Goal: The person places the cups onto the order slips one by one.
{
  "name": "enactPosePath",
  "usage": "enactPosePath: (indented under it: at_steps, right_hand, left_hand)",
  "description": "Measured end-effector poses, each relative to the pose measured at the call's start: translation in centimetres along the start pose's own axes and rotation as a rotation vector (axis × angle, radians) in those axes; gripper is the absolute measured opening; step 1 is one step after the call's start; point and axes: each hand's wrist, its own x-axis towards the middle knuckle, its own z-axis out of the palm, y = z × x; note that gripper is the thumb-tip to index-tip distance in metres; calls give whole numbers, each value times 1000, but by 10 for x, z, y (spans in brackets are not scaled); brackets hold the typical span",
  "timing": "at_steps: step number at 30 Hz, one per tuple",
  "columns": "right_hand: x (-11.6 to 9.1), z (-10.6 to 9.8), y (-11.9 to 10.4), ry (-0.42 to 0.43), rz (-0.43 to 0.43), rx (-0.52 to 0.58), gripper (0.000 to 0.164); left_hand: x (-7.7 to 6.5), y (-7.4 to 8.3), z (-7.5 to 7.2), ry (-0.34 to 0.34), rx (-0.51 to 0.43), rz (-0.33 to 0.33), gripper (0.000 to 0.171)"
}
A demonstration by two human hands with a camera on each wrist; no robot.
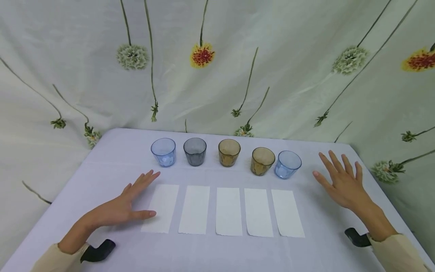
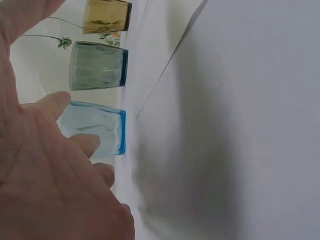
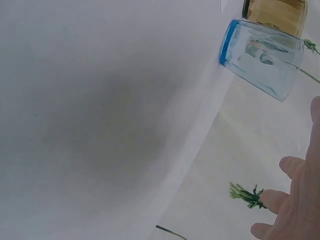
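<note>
My left hand [image 1: 125, 204] hovers over the table's left side, fingers spread and straight, thumb above the leftmost white paper slip [image 1: 163, 206]. Nearest its fingertips is a blue glass tumbler [image 1: 164, 153]; in the left wrist view the fingers overlap that blue tumbler [image 2: 107, 127]. To its right stand a grey tumbler [image 1: 195, 152], an amber tumbler [image 1: 229, 153], a second amber tumbler [image 1: 262, 161] and another blue tumbler [image 1: 287, 165]. My right hand [image 1: 346, 189], fingers spread, is held over the right side, apart from that last blue tumbler [image 3: 262, 57]. Neither hand holds anything.
Several white paper slips, among them a middle one [image 1: 229, 211] and a rightmost one [image 1: 288, 213], lie in a row before the tumblers. A white cloth covers the table [image 1: 204, 253]. Behind it hangs a flower-printed curtain [image 1: 289, 68]. Black wrist mounts [image 1: 98, 251] show at both sleeves.
</note>
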Motion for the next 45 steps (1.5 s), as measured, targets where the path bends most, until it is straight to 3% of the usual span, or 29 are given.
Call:
enactPosePath:
  at_steps: [11, 18, 27, 45]
  right_hand:
    - [6, 2, -12, 25, -27, 53, 74]
    - [10, 3, -18, 52, -74, 68, 72]
    - [18, 8, -25, 19, -118, 82, 70]
    - [37, 14, -32, -8, -274, 226, 66]
  left_hand:
    - [-2, -7, 6, -39, -25, 34, 96]
    - [-3, -9, 7, -72, -29, 21, 96]
    - [-4, -6, 8, -82, -16, 15, 95]
    - [-2, -9, 7, -110, -8, 43, 95]
